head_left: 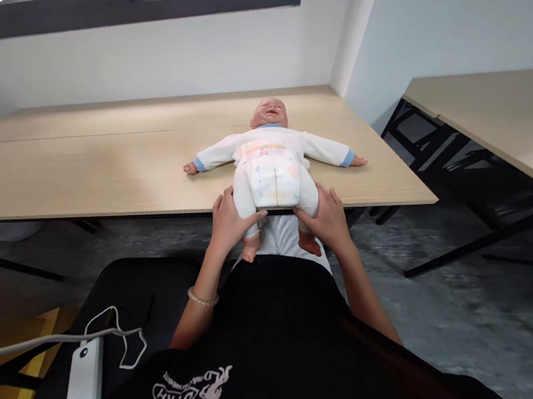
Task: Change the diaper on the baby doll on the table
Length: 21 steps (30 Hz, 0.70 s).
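Observation:
On its back at the table's front edge lies a baby doll (272,132) in a white outfit with blue cuffs, arms spread wide. A patterned diaper (273,180) is fastened around its hips. My left hand (229,217) is wrapped round the doll's leg on the left, thumb along the inner side. The other leg is gripped by my right hand (327,213) in the same way. Both lower legs hang over the edge, the feet just above my lap.
The wooden table (89,167) runs far to the left, against the wall below a window. Another table (501,115) stands at the right. A black chair (157,277) at my left bears a white power bank (85,380) with a cable.

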Each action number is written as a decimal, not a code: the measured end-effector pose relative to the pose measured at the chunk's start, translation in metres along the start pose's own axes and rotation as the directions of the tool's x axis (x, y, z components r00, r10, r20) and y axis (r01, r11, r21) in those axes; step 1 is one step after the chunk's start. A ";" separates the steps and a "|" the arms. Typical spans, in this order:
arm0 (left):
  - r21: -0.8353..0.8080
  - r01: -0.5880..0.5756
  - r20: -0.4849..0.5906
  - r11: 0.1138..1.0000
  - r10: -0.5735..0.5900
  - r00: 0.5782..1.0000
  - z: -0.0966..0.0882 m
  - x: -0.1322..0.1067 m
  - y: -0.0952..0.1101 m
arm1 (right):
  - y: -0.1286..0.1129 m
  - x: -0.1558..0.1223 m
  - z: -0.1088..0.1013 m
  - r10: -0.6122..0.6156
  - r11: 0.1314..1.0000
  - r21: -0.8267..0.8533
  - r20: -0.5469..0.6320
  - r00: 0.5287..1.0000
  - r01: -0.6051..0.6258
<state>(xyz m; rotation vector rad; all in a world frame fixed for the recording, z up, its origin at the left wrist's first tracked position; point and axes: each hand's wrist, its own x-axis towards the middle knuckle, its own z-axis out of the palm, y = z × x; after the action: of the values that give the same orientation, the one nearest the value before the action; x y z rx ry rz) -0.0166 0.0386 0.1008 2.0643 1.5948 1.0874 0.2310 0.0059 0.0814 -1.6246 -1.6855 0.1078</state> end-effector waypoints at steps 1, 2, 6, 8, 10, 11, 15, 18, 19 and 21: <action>0.028 -0.018 0.019 0.999 0.017 1.000 0.000 -0.001 -0.002 | 0.001 0.001 0.001 0.001 1.000 0.006 -0.003 1.000 -0.001; 0.052 -0.029 0.029 0.998 0.027 0.999 0.000 -0.002 -0.003 | 0.001 0.001 0.001 0.003 1.000 0.014 -0.003 1.000 -0.003; 0.078 -0.029 0.005 0.996 0.029 1.000 0.005 -0.006 -0.007 | 0.001 0.001 0.001 -0.002 0.998 0.056 0.017 1.000 0.001; 0.067 -0.029 -0.009 0.997 0.029 1.000 0.007 -0.007 -0.007 | 0.000 0.000 0.001 -0.002 0.998 0.066 0.026 1.000 0.001; 0.061 -0.030 -0.010 0.998 0.031 0.999 0.008 -0.007 -0.007 | -0.001 0.000 0.001 0.002 0.998 0.060 0.020 1.000 -0.003; 0.066 -0.031 -0.008 0.997 0.031 0.999 0.008 -0.007 -0.007 | -0.002 0.000 0.001 0.002 0.998 0.055 0.016 1.000 -0.003; 0.112 -0.026 -0.002 0.993 0.026 1.000 0.006 -0.008 -0.006 | -0.002 -0.001 -0.003 -0.013 1.000 0.024 0.026 1.000 0.012; 0.182 0.036 -0.013 0.983 -0.034 0.999 0.004 -0.012 -0.002 | 0.001 -0.002 -0.014 -0.026 0.999 -0.043 0.099 0.995 0.031; 0.210 0.061 -0.016 0.976 -0.059 0.998 0.003 -0.015 -0.001 | 0.002 -0.003 -0.018 -0.026 0.996 -0.079 0.127 0.992 0.036; 0.252 0.099 -0.017 0.963 -0.098 0.995 0.001 -0.021 0.003 | 0.003 -0.004 -0.025 -0.017 0.986 -0.158 0.174 0.985 0.045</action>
<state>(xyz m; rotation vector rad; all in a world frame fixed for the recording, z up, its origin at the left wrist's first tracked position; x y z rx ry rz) -0.0158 0.0188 0.0939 2.1099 1.9021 0.8941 0.2468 -0.0081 0.0951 -1.7492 -1.8928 0.1013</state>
